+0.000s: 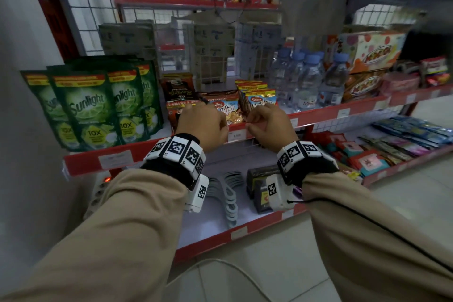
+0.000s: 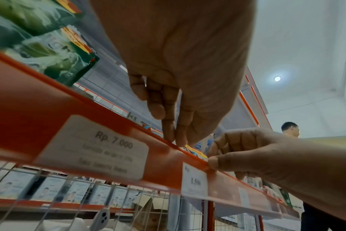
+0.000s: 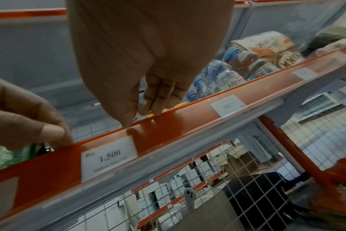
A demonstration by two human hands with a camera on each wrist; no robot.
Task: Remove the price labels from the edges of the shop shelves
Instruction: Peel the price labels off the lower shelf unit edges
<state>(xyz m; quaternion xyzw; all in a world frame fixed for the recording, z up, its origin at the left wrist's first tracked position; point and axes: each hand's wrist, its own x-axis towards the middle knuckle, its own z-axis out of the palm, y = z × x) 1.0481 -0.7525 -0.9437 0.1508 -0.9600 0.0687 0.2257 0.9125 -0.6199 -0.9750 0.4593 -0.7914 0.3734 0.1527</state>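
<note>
Label "1.500" (image 3: 109, 157) on shelf edge (image 3: 168, 129) between left hand (image 1: 202, 124) and right hand (image 1: 268, 125), fingertips of both pinching the rim.

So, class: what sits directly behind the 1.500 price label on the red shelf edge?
Behind the 1.500 label, on the shelf, stand snack packets. The left hand and right hand, fingertips at the edge's top lip, cover their lower parts.

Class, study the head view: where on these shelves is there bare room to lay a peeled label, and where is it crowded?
Bare shelf floor lies between the grey hangers and red front edge. Crowded: around the Sunlight pouches, snack packets and water bottles.
</note>
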